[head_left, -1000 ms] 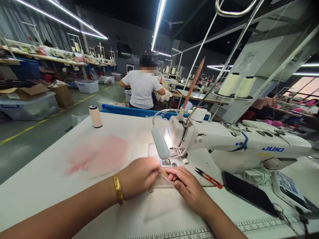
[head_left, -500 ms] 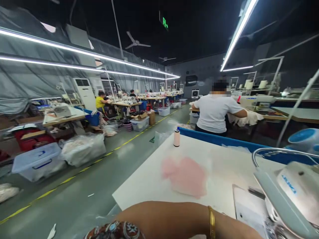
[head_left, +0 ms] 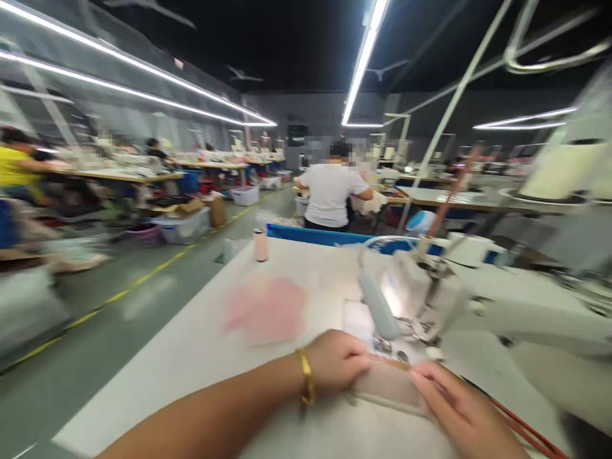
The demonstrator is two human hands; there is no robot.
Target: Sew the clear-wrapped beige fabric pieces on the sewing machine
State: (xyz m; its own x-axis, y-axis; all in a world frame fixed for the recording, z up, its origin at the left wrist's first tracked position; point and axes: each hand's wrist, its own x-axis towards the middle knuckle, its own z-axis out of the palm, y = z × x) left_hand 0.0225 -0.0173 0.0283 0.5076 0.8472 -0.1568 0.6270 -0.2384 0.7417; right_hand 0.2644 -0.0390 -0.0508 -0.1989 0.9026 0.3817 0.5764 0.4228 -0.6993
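A pale, pinkish-beige piece of fabric (head_left: 389, 386) is stretched between my two hands, just in front of the sewing machine (head_left: 411, 287). My left hand (head_left: 337, 360), with a gold bracelet at the wrist, pinches its left end between thumb and fingers. At the other end, my right hand (head_left: 444, 395) grips it with the fingertips. An orange-brown strip runs along the fabric's upper edge, close to the presser foot area. Blur hides the finer details of the cloth.
Pink fabric pieces (head_left: 268, 309) lie on the white table (head_left: 191, 344) left of the machine. A spool of pale pink thread (head_left: 260, 245) stands at the far edge. Beyond sits a person in a white shirt (head_left: 329, 194). Large thread cones (head_left: 564, 169) stand at right.
The view has swung to the right and now takes in the whole machine head. Both hands have come into view, holding the fabric; earlier only the left forearm showed.
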